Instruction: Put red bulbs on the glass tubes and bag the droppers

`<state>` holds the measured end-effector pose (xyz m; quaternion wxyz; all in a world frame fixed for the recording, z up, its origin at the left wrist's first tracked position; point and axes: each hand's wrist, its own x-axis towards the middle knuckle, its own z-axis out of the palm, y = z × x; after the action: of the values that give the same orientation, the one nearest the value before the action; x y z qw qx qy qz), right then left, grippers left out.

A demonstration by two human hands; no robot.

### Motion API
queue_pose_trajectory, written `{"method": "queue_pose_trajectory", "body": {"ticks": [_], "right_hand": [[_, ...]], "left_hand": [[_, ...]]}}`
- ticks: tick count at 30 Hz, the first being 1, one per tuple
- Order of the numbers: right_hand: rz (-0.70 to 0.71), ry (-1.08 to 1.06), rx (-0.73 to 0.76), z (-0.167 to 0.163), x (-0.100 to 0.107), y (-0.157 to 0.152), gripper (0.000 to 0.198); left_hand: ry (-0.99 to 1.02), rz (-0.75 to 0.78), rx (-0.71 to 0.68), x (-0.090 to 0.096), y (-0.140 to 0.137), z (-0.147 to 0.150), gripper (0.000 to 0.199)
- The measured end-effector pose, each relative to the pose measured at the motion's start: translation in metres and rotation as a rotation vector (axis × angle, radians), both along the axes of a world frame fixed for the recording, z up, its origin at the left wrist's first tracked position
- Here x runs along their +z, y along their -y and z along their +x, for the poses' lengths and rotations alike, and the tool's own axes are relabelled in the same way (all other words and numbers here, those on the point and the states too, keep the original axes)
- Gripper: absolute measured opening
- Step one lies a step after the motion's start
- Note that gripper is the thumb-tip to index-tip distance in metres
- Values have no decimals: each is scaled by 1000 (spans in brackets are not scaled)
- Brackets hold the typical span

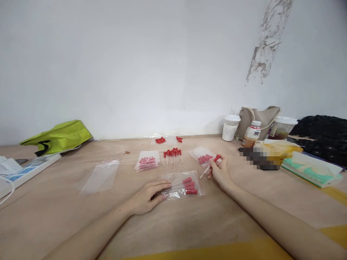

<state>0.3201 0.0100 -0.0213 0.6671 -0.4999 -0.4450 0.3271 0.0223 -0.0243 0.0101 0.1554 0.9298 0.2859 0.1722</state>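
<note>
Between the fingertips of my right hand (pixel 220 171), closed in a pinch, is a glass dropper (pixel 217 158) with a red rubber bulb. Its clear tube points down and left. My left hand (pixel 148 195) rests on the left end of a clear zip bag (pixel 179 187), fingers stretched out and thumb apart from them. Several red-bulbed droppers (pixel 189 186) lie inside that bag, bulbs to the right. Beyond it, a row of loose droppers (pixel 172 152) lies on the table. A filled bag (pixel 202 156) sits just behind my right hand.
A stack of filled bags (pixel 147 160) lies left of the loose droppers, with flat clear bags (pixel 101 176) farther left. Loose red bulbs (pixel 160 140) lie near the wall. A power strip (pixel 29 169) is at left; a cup (pixel 230 128), bottle (pixel 252 134) and tissue pack (pixel 311 169) stand right.
</note>
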Motion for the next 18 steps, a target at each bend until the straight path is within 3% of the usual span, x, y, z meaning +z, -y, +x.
{"method": "queue_pose_trajectory", "body": {"ticks": [5, 11, 18], "right_hand": [[-24, -80, -31, -2, -1, -5, 40], [-87, -261, 12, -6, 2, -2, 20], [-216, -412, 258, -21, 8, 11, 13]], "left_hand": [[-14, -9, -4, 2, 2, 0, 36], [-24, -9, 2, 1, 0, 0, 36], [-7, -48, 8, 2, 2, 0, 36]]}}
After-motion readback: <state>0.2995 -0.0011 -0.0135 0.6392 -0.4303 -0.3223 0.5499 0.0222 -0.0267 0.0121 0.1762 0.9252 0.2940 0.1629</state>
